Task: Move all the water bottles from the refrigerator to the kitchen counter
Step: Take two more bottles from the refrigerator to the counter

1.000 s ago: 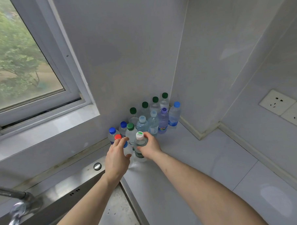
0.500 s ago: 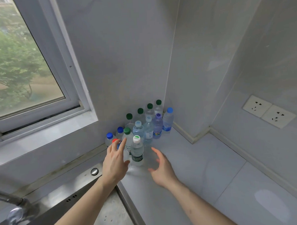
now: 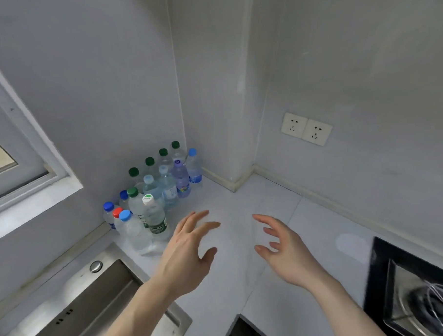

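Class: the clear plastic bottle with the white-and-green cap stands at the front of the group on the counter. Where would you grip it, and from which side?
Grip the clear plastic bottle with the white-and-green cap round its mid-body, above the green label, coming from its open right side. It stands upright; other bottles crowd its left and rear.
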